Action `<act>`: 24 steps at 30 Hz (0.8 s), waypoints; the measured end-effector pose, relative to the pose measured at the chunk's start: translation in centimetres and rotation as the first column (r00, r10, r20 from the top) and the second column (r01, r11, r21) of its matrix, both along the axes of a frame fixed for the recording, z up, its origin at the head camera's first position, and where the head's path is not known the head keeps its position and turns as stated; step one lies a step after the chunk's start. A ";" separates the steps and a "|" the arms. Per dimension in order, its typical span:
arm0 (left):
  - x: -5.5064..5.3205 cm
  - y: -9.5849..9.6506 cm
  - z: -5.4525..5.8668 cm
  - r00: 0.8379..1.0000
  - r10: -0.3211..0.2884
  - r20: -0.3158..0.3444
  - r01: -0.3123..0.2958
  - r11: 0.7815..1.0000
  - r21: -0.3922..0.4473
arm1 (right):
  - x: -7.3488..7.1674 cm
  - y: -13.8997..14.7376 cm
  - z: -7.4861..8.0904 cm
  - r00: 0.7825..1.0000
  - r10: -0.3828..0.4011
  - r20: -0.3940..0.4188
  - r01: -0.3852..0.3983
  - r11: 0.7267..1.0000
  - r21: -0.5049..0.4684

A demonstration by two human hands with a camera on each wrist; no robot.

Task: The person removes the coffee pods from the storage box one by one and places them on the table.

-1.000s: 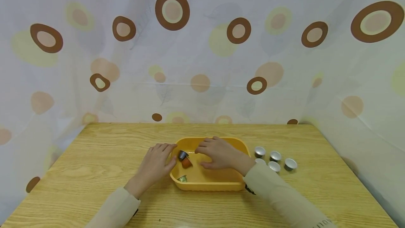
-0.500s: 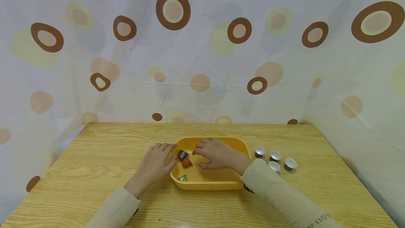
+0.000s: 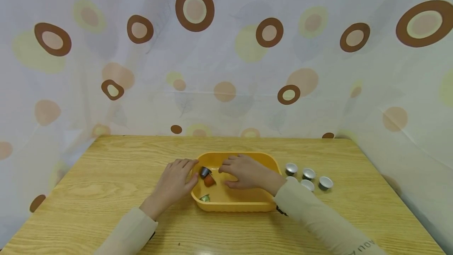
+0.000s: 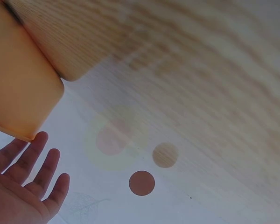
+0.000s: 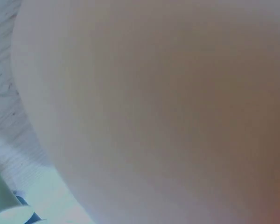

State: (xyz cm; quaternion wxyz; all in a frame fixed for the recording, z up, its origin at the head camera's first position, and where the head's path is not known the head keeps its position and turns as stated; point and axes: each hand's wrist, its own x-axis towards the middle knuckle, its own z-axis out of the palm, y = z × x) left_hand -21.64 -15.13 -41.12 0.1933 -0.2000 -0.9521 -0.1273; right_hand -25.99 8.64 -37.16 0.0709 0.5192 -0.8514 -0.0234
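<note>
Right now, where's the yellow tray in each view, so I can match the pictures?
Head: tray in the lower half, near the middle.
Left wrist: tray at upper left, cut off by the picture's edge.
Right wrist: can't make it out; too blurred.
Shared landmark, head and left wrist: the table.

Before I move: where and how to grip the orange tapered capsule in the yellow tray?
Likely pinch the orange tapered capsule by its wide end, from above-right: it lies tipped with that end rightward, and the dark metallic capsule crowds its far side.
</note>
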 end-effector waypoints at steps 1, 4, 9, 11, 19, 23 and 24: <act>0.0 0.0 0.0 1.000 -0.001 -0.001 0.001 1.000 0.001 | 0.0 0.1 0.0 1.000 -0.002 0.003 0.002 1.000 -0.004; 0.0 0.0 0.1 1.000 -0.005 -0.006 0.005 1.000 0.002 | -0.1 0.3 0.1 1.000 -0.005 0.007 0.005 1.000 -0.011; 0.0 0.0 0.2 1.000 -0.005 -0.009 0.005 1.000 0.003 | -0.1 0.4 0.5 1.000 0.006 -0.015 -0.006 1.000 -0.001; 0.0 0.0 0.2 1.000 -0.004 -0.008 0.004 1.000 0.001 | -0.2 0.4 0.7 0.999 0.019 -0.036 -0.018 1.000 0.007; 0.0 0.0 0.0 1.000 -0.006 -0.011 0.006 1.000 0.003 | -0.4 -0.4 1.5 0.994 0.071 -0.086 -0.065 0.996 0.062; 0.1 0.0 0.1 1.000 -0.006 -0.013 0.006 1.000 0.005 | -0.5 -0.6 1.8 0.992 0.081 -0.095 -0.072 0.992 0.099; 0.1 0.0 0.2 1.000 -0.006 -0.012 0.006 1.000 0.006 | -0.6 -0.7 1.9 0.992 0.082 -0.095 -0.071 0.992 0.106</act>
